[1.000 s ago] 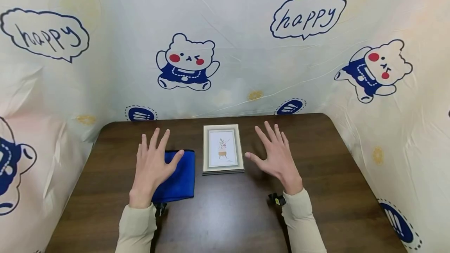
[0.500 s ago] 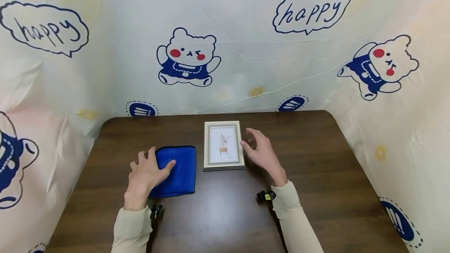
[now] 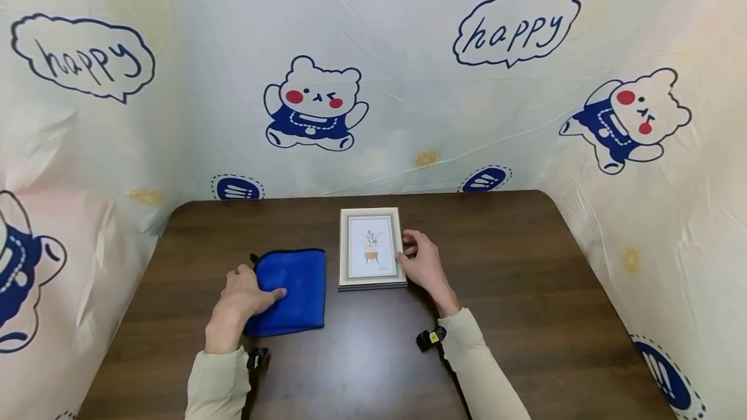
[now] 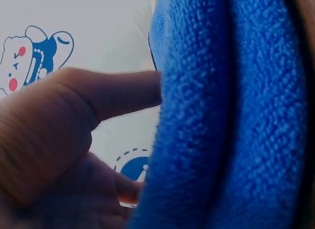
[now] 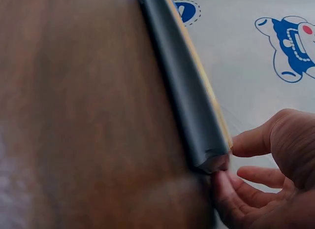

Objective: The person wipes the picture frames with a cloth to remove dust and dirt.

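Note:
A folded blue cloth (image 3: pixel 294 293) with dark edging lies on the table. My left hand (image 3: pixel 236 297) grips its left side, thumb across the top and fingers at the edge. In the left wrist view the thumb (image 4: pixel 123 93) presses the fuzzy blue cloth (image 4: pixel 197 111), and its folded layers show. To the right of the cloth lies a picture frame (image 3: pixel 344 245) with a potted-plant print. My right hand (image 3: pixel 425 264) pinches the frame's right edge. Seen from the right wrist, thumb and fingers (image 5: pixel 251 143) hold a corner of the dark-sided picture frame (image 5: pixel 184 81).
The brown wooden table (image 3: pixel 362 368) has rounded back corners. A pale curtain (image 3: pixel 403 83) printed with bears and "happy" bubbles surrounds it at the back and sides. Small black wrist cameras (image 3: pixel 430 339) sit at both cuffs.
Both hands have come down from above the table. The left hand has taken hold of the cloth's left side, and the right hand has closed on the picture frame's right edge.

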### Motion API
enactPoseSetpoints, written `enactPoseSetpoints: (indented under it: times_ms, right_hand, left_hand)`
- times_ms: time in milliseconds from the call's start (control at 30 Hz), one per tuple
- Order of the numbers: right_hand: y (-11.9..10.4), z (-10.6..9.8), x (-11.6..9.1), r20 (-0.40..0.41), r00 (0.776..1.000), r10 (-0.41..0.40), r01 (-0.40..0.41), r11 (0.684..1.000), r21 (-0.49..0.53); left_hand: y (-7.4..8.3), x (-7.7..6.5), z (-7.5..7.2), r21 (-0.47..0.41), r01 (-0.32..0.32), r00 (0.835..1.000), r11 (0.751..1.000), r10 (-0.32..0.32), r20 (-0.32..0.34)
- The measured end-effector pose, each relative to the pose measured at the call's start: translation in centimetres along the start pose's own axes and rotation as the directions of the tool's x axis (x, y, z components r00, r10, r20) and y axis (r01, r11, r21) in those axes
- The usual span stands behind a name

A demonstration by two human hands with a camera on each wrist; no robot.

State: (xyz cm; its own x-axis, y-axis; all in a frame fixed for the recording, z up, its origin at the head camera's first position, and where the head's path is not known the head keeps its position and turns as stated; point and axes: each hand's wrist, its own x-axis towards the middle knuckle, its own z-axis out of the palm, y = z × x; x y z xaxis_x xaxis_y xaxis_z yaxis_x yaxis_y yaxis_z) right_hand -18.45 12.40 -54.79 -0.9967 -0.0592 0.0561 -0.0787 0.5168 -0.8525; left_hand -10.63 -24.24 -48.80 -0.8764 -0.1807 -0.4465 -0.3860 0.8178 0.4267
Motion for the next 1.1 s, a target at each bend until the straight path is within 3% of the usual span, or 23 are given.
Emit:
enactPoseSetpoints:
  times_ms: [167,367,633,800,967,1100]
  right_hand:
    - [0.8,0.3,0.3,-0.012,0.999,-0.034,0.034,0.999,0.01]
    - [0.9,0.2,0.4,-0.017,0.999,-0.05,0.051,0.998,0.022]
    - [1.4,0.5,0.2,-0.013,1.0,-0.017,0.018,0.999,0.05]
    - [1.4,0.5,0.2,-0.006,1.0,-0.008,0.008,0.998,0.068]
    - [1.2,0.4,0.2,-0.002,1.0,0.002,-0.001,0.997,0.071]
    - [1.2,0.3,-0.1,-0.007,1.0,0.014,-0.013,0.997,0.077]
  left_hand:
    - [-0.4,0.6,0.0,-0.081,0.021,1.0,0.996,-0.019,0.025]
    - [-0.5,1.3,-0.1,-0.095,0.014,0.999,0.995,-0.009,0.051]
    - [-0.4,1.5,0.0,-0.171,-0.072,0.995,0.983,0.084,0.062]
    - [-0.4,1.5,-0.4,-0.286,-0.118,0.982,0.951,0.155,0.11]
    - [-0.6,1.2,-0.8,-0.406,-0.156,0.97,0.9,0.218,0.109]
    - [-0.3,1.1,-1.3,-0.42,-0.155,0.974,0.894,0.209,0.085]
